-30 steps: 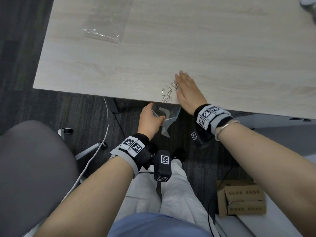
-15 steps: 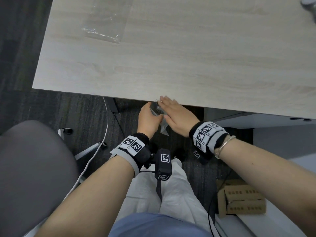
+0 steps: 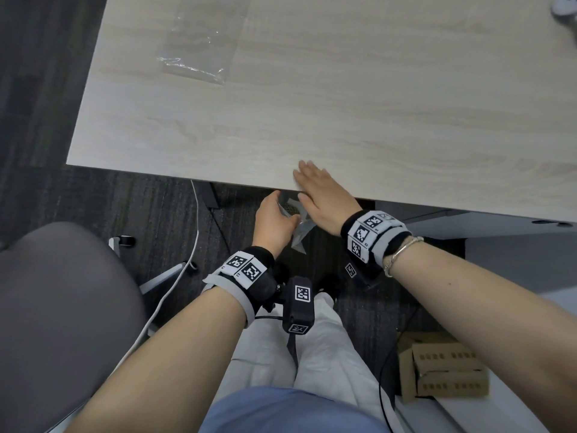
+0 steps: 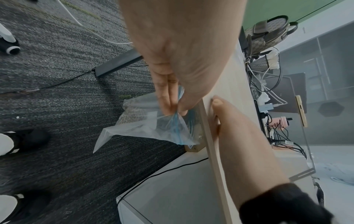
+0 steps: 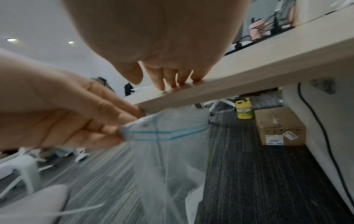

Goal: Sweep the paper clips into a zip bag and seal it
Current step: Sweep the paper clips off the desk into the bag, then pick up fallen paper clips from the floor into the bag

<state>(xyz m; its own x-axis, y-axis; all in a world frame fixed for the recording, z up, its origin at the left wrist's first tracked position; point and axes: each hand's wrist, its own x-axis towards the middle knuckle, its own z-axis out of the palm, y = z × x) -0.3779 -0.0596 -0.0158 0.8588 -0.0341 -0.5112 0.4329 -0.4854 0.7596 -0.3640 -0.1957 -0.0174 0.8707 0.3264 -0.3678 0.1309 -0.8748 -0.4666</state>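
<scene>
From above my left hand point(image 3: 274, 221) half hides the bag point(image 3: 299, 232) below the surface point(image 3: 343, 104) edge, while my wrist views show its fingers point(image 5: 107, 121) pinching the blue zip and my right hand point(image 3: 321, 195) lying flat, fingers point(image 5: 172, 78) straight.

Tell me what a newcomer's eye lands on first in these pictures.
First, the two hands meeting at the table's near edge: the left hand pinches the zip bag by its blue zip line just below the edge, while the right hand lies flat on the tabletop above it. Next, a spare clear bag lies at the table's far left.
</scene>
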